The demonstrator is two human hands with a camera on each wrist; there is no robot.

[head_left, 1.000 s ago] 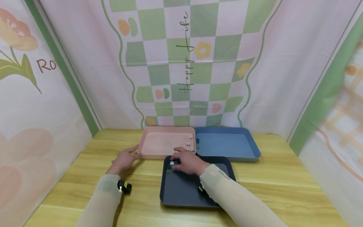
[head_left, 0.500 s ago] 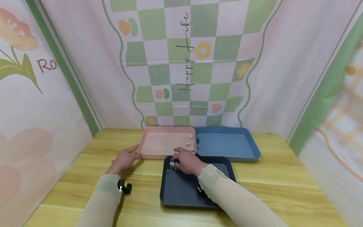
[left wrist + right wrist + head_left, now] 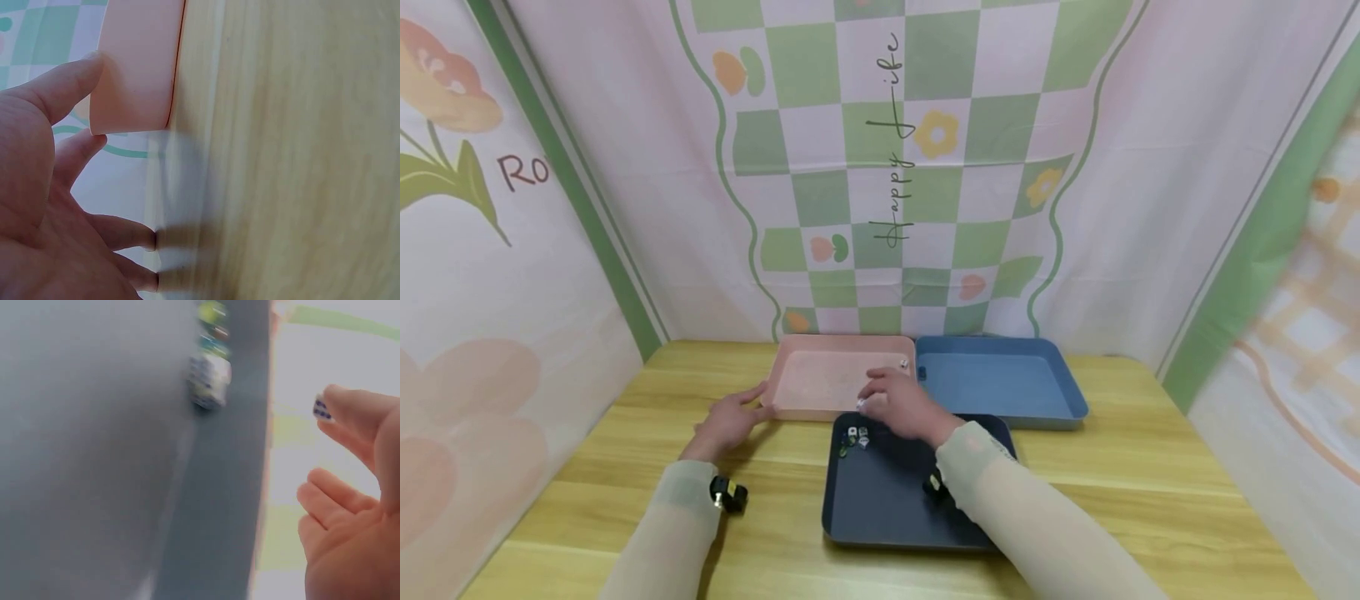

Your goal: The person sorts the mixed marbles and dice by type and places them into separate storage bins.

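Note:
Thumb and forefinger of my right hand pinch a small white die with dark pips, held over the edge between the dark tray and the pink tray. In the dark tray's far left corner lie several more dice and small green glassy pieces, blurred in the right wrist view. My left hand touches the pink tray's near left corner with thumb and forefinger, its other fingers spread on the table. One white die shows inside the pink tray; my right hand covers the area near it.
A blue tray stands right of the pink one, with a small dark blue piece by its left wall. All trays stand on a wooden table. Behind hangs a patterned curtain.
My right hand has picked a white die from the cluster in the dark tray and moved it up and away toward the pink tray. The left hand has stayed in place.

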